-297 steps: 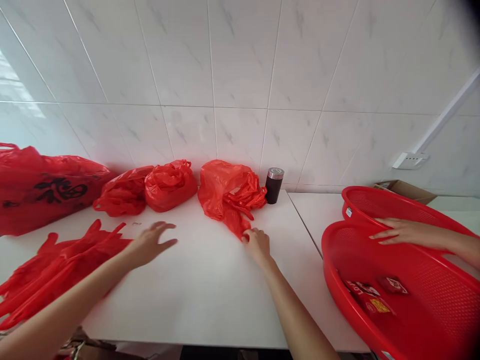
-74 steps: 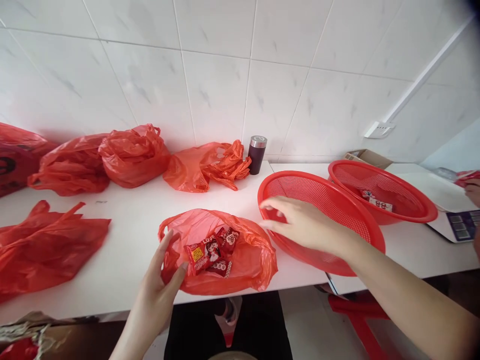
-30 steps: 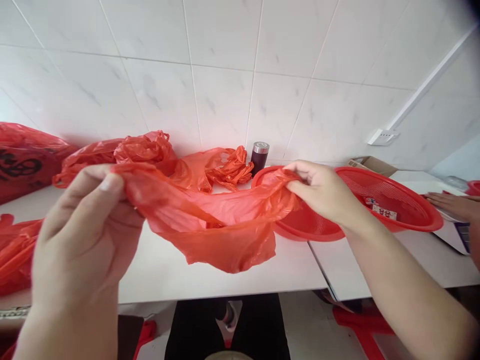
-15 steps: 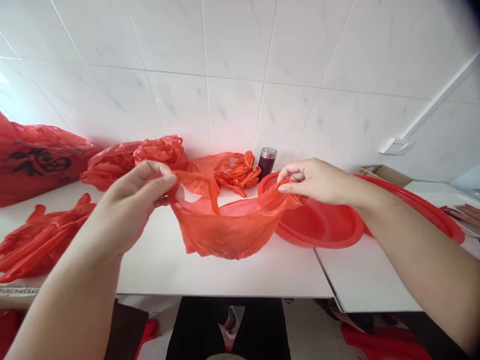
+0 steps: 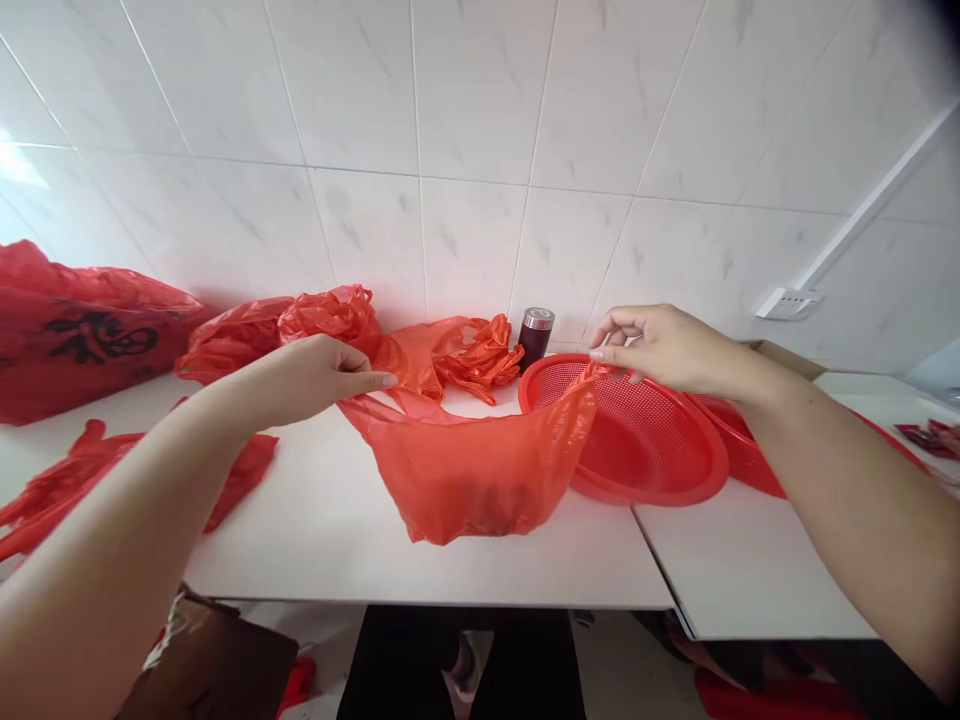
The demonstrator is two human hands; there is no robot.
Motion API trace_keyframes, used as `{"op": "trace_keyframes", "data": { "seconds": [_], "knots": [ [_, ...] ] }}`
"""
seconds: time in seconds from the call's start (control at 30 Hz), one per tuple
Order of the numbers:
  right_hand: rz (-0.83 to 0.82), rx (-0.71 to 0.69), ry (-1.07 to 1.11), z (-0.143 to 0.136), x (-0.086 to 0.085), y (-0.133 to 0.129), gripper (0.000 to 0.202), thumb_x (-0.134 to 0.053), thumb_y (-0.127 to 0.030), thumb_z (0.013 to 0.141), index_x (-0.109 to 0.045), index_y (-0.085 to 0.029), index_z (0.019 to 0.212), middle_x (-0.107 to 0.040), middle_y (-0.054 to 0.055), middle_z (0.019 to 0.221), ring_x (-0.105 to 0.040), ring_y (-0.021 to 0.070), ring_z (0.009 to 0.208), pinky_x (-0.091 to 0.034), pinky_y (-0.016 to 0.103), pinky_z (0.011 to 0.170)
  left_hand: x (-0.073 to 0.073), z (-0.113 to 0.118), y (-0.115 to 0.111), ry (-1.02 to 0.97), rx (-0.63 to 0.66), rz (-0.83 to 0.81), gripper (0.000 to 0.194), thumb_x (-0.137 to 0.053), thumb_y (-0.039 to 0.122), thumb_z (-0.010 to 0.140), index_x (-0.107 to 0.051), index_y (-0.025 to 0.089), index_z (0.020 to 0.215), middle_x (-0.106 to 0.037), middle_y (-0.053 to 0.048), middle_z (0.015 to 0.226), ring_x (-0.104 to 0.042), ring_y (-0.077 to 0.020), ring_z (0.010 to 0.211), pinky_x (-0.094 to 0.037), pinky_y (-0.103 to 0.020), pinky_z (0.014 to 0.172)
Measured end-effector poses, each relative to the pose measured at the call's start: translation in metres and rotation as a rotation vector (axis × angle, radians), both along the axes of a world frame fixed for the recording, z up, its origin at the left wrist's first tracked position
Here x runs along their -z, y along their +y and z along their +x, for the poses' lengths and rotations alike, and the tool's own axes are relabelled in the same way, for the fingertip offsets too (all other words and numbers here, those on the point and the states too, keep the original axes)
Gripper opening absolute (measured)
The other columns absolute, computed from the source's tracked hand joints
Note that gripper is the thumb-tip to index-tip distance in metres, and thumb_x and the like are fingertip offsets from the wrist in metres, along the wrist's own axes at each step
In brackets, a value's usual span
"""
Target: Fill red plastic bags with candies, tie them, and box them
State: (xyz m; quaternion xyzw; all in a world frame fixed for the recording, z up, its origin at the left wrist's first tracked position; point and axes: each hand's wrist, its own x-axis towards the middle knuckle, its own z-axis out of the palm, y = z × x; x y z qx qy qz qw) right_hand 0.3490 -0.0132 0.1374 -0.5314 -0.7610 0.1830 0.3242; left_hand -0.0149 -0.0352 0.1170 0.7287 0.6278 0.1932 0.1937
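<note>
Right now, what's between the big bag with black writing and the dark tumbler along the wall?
In the head view: two bunched red bags, then a loose crumpled red bag beside the tumbler.

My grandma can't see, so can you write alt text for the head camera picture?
Two bare hands, left and right, hold up a thin red plastic bag by its top. Behind are a dark tumbler, more red bags and red baskets.
</note>
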Motion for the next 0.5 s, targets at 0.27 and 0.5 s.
{"op": "trace_keyframes", "data": {
  "seconds": [0.27, 0.5],
  "knots": [
    [0.072, -0.207, -0.072, -0.030, 0.005, 0.007, 0.008, -0.067, -0.027, 0.078, -0.068, -0.019, 0.081, -0.064, -0.001, 0.075, -0.059, 0.0114, 0.067, -0.045, 0.024, 0.062, 0.009, 0.030, 0.011, -1.069, 0.325, -0.134, 0.024, -0.065, 0.044, 0.080, -0.069, 0.021, 0.082, -0.071, -0.006, 0.094, -0.065, -0.0226, 0.092, -0.051, -0.036, 0.084],
    [-0.002, -0.413, 0.080, -0.086, -0.016, -0.001, 0.004, -0.069, -0.015, 0.077, -0.065, -0.017, 0.078, -0.061, -0.001, 0.068, -0.057, 0.0091, 0.054, -0.044, 0.022, 0.050, 0.004, 0.057, 0.012, -0.787, 0.372, -0.220, 0.038, -0.072, 0.038, 0.076, -0.059, 0.029, 0.111, -0.066, 0.001, 0.083, -0.065, -0.0176, 0.080, -0.052, -0.029, 0.073]
  ]
}}
